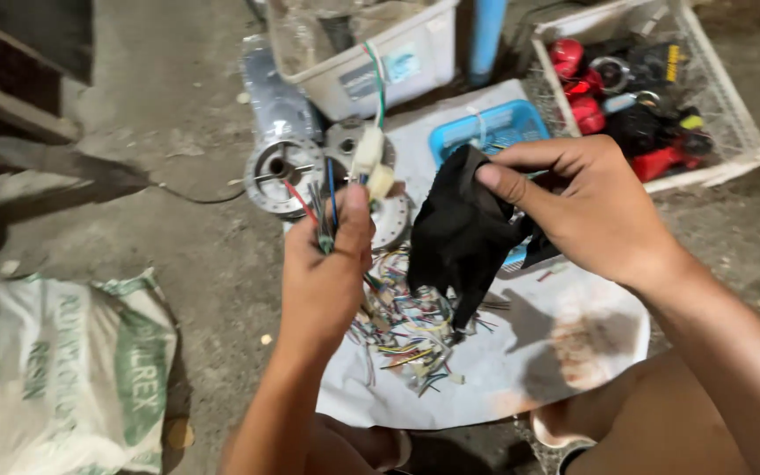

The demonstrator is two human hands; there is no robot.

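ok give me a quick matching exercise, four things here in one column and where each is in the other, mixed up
Things:
1. black cloth
2. white connector with wires
3. loose wire scraps
4. blue basket

Places:
a. pinched in the left hand
b. heaped on the white sheet
c. beyond the right hand, on the sheet's far end
d. held by the right hand

Pairs: 1-d, 2-a, 3-b, 4-c

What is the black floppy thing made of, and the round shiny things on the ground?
The black floppy thing, pinched by the right hand, looks like soft rubber or cloth: it sags and folds, matte. The round shiny things look like bare metal, grey and gleaming, with machined rims and centre holes.
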